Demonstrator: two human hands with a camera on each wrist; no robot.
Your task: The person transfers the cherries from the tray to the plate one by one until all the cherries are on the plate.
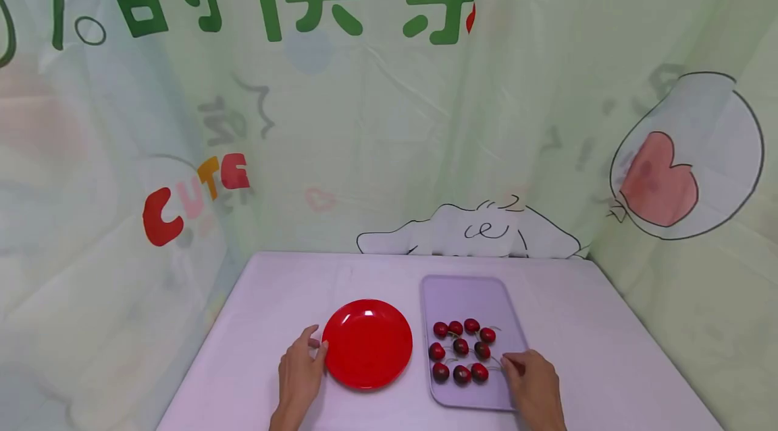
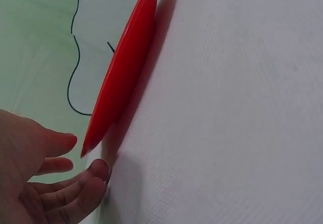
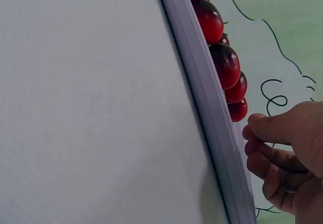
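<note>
A round red plate (image 1: 367,344) lies on the table left of centre, its raised rim seen side-on in the left wrist view. My left hand (image 1: 300,367) is at the plate's left edge, thumb and fingers apart, gripping nothing. To the right lies a purple tray (image 1: 464,296) with several dark red cherries (image 1: 460,347), most with thin stems. Over the tray's right edge, my right hand (image 1: 531,380) brings thumb and index finger together at a cherry stem (image 1: 495,360), which they seem to pinch. In the right wrist view the fingertips hide the stem's end.
The white table (image 1: 273,296) carries the plate and the tray side by side. Behind and at both sides hangs a pale green curtain (image 1: 401,147) with printed drawings. The tray's raised rim (image 3: 212,113) stands between the tabletop and the cherries.
</note>
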